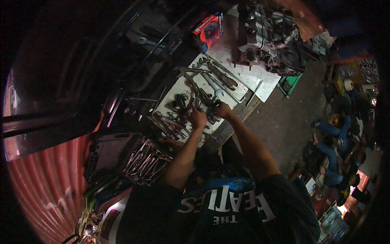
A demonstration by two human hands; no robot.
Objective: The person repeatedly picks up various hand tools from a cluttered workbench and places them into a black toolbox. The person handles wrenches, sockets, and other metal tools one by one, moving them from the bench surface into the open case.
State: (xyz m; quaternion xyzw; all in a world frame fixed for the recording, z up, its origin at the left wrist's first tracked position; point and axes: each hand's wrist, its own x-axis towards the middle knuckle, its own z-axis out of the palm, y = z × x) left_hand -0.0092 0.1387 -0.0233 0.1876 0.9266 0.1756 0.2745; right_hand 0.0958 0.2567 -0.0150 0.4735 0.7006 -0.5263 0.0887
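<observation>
Both my hands are over a white board (170, 99) strewn with hand tools. My left hand (197, 118) is closed low among the dark tools at its near side. Close beside it, my right hand (222, 110) is curled at a dark piece; what either hand grips is too dim to name. Just beyond them lie long-handled pliers (193, 84) and a large open-ended wrench (216, 88). Dark sockets (178, 100) sit to the left of my left hand, with several slim tools (168, 126) heaped nearer me.
A metal engine (266, 36) stands at the far end, beside a red box (209, 30). At lower left an opened case (148, 162) holds many wrenches. A dark vehicle body (77, 85) borders the left. Other people (335, 138) sit at the right.
</observation>
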